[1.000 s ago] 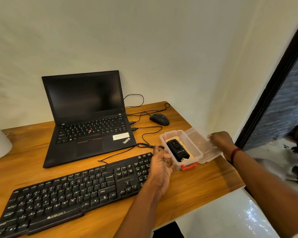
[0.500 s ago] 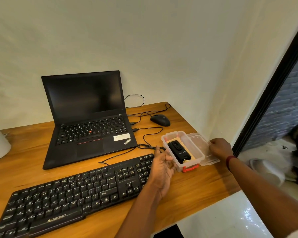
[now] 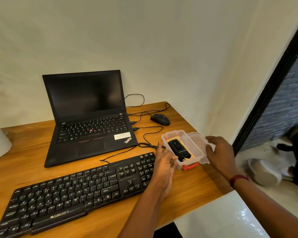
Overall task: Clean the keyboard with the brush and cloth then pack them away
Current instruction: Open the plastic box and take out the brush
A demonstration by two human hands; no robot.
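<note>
Two hands flank a clear box [image 3: 193,146] at the desk's [image 3: 196,182] right edge, left hand [image 3: 163,162] relaxed, right hand [image 3: 219,152] grasping its lid [image 3: 196,137].

I'm looking at a desk [image 3: 193,191] that is showing smooth wood grain with a soft sheen. The keyboard [image 3: 76,191] and laptop [image 3: 86,100] are reading as matt black plastic. The box [image 3: 193,143] and lid [image 3: 195,137] are showing clear, slightly cloudy plastic, the latch [image 3: 190,166] orange-red plastic. The mouse [image 3: 160,119] is catching faint gloss, and the white floor [image 3: 230,217] is shining.
</note>
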